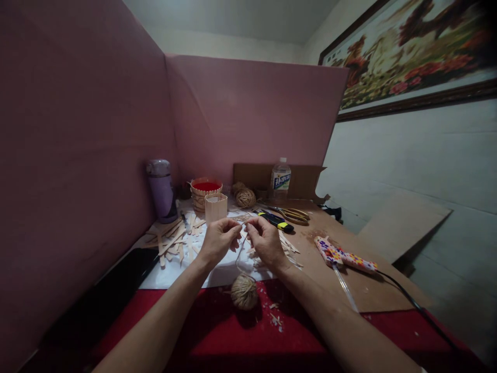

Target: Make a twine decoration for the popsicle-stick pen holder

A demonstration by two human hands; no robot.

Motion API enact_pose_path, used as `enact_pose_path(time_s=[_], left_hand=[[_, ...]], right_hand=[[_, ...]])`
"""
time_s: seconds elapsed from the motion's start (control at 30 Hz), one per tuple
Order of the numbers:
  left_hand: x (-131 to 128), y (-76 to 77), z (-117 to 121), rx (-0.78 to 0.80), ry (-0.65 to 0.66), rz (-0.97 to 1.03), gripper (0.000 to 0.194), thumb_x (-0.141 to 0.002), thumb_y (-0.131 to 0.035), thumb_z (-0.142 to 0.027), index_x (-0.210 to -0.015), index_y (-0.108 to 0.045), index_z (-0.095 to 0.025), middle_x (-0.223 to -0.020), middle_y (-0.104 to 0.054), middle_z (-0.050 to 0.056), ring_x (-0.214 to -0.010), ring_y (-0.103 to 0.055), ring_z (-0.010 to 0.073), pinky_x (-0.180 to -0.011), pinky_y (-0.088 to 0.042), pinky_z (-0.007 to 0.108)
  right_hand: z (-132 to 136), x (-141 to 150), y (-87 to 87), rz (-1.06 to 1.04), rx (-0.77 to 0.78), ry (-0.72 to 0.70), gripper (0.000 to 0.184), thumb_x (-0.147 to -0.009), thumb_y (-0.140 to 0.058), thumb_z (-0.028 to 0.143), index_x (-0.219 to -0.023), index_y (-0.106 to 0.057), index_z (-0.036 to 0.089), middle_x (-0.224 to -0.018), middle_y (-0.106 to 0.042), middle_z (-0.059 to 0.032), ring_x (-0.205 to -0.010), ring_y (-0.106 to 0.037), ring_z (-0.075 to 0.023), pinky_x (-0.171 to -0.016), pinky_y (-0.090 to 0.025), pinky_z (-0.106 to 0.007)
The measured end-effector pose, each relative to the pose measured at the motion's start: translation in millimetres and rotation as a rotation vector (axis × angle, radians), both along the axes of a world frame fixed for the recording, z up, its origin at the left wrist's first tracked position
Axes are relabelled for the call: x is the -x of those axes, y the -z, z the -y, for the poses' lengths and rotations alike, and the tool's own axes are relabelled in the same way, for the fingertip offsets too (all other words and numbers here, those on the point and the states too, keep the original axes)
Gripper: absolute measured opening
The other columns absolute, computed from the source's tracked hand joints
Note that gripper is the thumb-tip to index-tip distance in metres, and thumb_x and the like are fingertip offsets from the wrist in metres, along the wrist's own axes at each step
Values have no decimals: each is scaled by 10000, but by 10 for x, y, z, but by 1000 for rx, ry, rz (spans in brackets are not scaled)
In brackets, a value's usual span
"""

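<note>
My left hand (219,239) and my right hand (265,240) are raised close together over the white sheet (171,274), each with fingers pinched on a strand of jute twine (239,251). The strand hangs down to a twine ball (244,291) lying on the red cloth just below my hands. Loose wooden craft sticks (173,238) lie scattered under and to the left of my hands. A small box made of sticks (216,207) stands just beyond my left hand.
A floral glue gun (344,256) with its cord lies right on cardboard. Scissors (293,214), a yellow-black cutter (276,221), another twine ball (245,197), a red-filled stick basket (205,189), a purple flask (162,189) and a bottle (280,180) stand behind. Pink panels enclose the left and back.
</note>
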State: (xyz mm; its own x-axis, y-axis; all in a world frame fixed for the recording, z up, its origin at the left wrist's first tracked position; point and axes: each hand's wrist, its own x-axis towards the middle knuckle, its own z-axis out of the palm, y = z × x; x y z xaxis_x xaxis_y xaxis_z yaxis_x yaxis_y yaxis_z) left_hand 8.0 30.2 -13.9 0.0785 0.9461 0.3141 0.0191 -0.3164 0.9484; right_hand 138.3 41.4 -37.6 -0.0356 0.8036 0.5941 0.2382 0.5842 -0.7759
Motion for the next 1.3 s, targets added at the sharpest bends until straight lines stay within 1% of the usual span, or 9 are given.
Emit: enact_pose_path(time_s=[0.13,0.3,0.4,0.63,0.87,1.0,1.1,1.2,1.3], left_hand=[[6,4,-3,9,9,4,249,-678,-627,-336,-708,-593,-91,-499,-547,-11,-360,-497,85,-323,-394,192],[-1,6,9,5,25,-25,239,-694,-617,-329,-712,-605,-91,-495,-543,-12,-360,-488,82,-324,-389,190],[-10,15,21,-11,32,-54,228,-699,-614,-322,-687,-612,-94,-466,-522,-21,-351,-467,74,-318,-373,183],[-5,70,-6,-29,46,-102,253,-704,-610,-350,-650,-622,-103,-436,-504,-24,-333,-440,66,-306,-342,175],[-7,78,-1,-13,89,-156,252,-712,-591,-348,-637,-601,-108,-466,-497,-25,-333,-441,63,-300,-323,170],[-6,40,27,38,133,-104,241,-711,-590,-343,-639,-580,-113,-484,-514,-21,-339,-445,64,-310,-322,174],[12,13,36,61,196,-36,267,-717,-590,-364,-629,-569,-112,-482,-518,-16,-352,-438,61,-334,-322,179],[47,-9,43,81,302,10,274,-732,-578,-362,-627,-566,-109,-472,-509,-16,-347,-407,49,-340,-281,176],[84,-34,60,129,390,61,248,-733,-581,-343,-635,-553,-117,-477,-494,-24,-346,-384,40,-330,-224,173]], right_hand=[[-14,19,4,-147,81,-99,152,-794,-513,324,-804,-552,177,-639,-529,11,-505,-479,-98,-422,-396,-199],[0,28,-41,-241,185,-133,181,-739,-577,342,-772,-558,165,-555,-486,42,-398,-420,-66,-339,-360,-178],[4,31,-55,-294,239,-167,208,-729,-586,355,-772,-543,156,-523,-503,43,-377,-430,-69,-325,-366,-179],[22,43,-53,-307,202,-158,176,-736,-584,322,-764,-540,154,-524,-532,35,-405,-475,-80,-362,-398,-186],[9,41,-34,-336,209,-148,173,-727,-602,321,-755,-537,163,-482,-524,46,-345,-416,-67,-333,-324,-181],[-1,33,-36,-372,228,-170,208,-746,-572,358,-789,-564,155,-478,-502,54,-332,-381,-56,-325,-295,-178],[4,29,-55,-410,303,-249,265,-720,-597,391,-819,-598,145,-489,-489,54,-347,-367,-52,-333,-291,-183],[32,16,-102,-466,419,-401,303,-651,-672,395,-799,-624,134,-546,-532,28,-401,-397,-53,-365,-301,-183],[77,-11,-163,-513,468,-543,319,-596,-722,376,-798,-636,145,-617,-570,11,-472,-447,-63,-419,-334,-188]])
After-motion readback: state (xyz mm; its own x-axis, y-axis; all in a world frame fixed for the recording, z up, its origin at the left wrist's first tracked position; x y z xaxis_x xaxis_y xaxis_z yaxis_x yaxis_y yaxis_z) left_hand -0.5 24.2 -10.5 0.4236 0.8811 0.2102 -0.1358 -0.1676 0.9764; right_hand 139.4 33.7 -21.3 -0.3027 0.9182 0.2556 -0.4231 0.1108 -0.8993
